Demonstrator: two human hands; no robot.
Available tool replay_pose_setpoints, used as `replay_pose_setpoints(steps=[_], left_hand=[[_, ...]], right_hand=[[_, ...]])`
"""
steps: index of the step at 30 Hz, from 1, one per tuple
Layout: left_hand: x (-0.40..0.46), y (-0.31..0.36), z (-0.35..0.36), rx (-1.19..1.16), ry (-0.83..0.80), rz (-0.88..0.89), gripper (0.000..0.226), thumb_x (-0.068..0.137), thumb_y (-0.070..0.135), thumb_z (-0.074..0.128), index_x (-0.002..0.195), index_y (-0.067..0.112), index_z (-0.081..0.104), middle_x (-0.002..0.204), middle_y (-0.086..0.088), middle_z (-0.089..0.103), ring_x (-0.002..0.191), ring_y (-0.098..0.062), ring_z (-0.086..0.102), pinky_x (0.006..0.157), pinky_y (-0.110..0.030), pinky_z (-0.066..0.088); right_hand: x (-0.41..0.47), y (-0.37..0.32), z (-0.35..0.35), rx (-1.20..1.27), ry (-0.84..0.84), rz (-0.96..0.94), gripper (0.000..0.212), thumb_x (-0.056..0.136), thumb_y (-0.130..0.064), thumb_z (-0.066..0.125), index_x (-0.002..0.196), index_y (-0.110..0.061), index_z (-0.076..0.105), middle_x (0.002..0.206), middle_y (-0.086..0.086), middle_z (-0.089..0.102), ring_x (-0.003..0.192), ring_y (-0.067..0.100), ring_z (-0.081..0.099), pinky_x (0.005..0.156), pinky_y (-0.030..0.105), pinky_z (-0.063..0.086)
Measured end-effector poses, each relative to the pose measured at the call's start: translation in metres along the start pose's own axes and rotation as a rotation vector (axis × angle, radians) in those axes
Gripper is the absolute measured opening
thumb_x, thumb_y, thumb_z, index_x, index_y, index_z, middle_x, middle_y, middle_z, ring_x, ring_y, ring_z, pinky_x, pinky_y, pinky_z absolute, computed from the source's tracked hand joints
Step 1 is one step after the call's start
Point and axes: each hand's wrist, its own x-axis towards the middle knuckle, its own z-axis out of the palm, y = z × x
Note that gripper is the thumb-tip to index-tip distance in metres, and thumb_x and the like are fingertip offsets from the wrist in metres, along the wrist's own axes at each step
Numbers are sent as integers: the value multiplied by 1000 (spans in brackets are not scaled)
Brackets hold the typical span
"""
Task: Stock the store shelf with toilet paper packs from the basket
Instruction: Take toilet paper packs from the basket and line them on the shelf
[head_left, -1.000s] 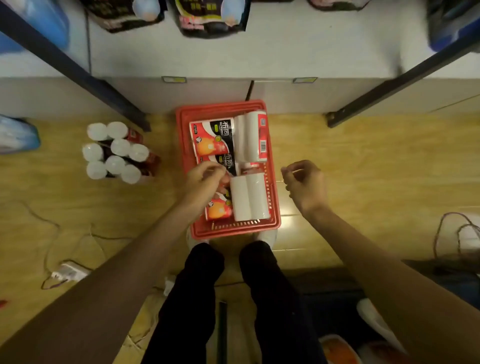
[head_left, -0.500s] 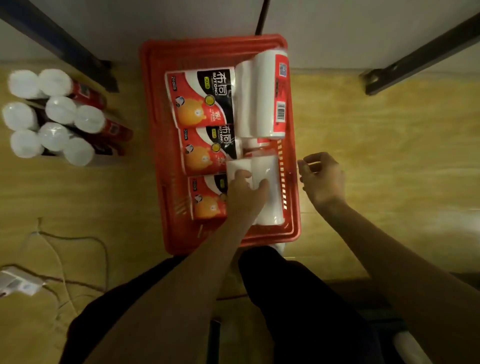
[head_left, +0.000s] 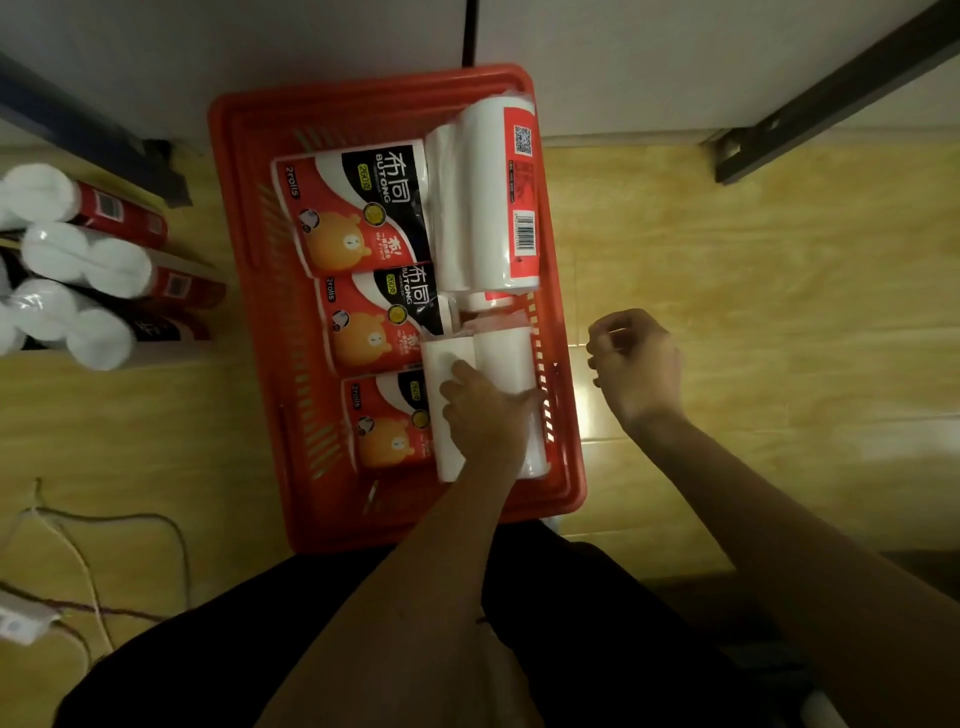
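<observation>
I note the left hand (head_left: 483, 410) has shifted from the printed packs onto the white pack (head_left: 498, 364) in the basket (head_left: 249, 291), fingers now clamped on it, so a lift looks imminent; right hand (head_left: 636, 364) hangs loosely curled, holding nothing.

Single head view, looking steeply down, close over the basket (head_left: 249, 322)

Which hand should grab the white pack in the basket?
Probably the left hand: it already rests on the white pack inside the red basket. The right hand hovers outside over the floor, holding nothing.
</observation>
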Motion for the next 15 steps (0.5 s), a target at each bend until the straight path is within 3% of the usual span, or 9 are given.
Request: replay_pose_setpoints(steps=[3,6,8,11,15], left_hand=[[-2,-6,-1,10,11,64,99,71,52,79,144,15,23,128,-15,47,112,-33,56,86,-40,52],[-5,-7,-3,104,5,237,102,78,45,75,150,38,3,127,-14,42,105,-30,55,80,-38,51],[-6,-8,-6,251,-2,364,96,84,46,69,150,49,-1,125,-15,40,100,-30,55,76,-36,50],[-2,-11,-9,407,6,426,87,89,48,62,150,51,0,123,-17,40,94,-27,56,76,-34,51],[1,-15,-12,499,-10,449,82,90,47,61,151,46,7,130,-22,39,103,-31,58,82,-36,53]], right_hand=[[-3,-2,-2,12,-13,5,14,95,-16,55,85,-25,59,78,-4,67,77,23,67,75,50,58],[-4,-3,-2,3,-19,-7,19,95,-14,55,82,-28,57,78,-3,66,77,23,67,74,49,58],[-6,-4,-2,-6,-18,-15,23,95,-13,55,80,-30,56,78,-4,66,76,22,67,75,49,58],[-7,-3,0,-12,-21,-16,27,96,-13,56,78,-33,54,78,-6,65,76,20,67,75,49,58],[-10,-4,4,-9,-25,-18,27,96,-16,56,76,-34,52,77,-7,65,75,18,66,75,48,59]])
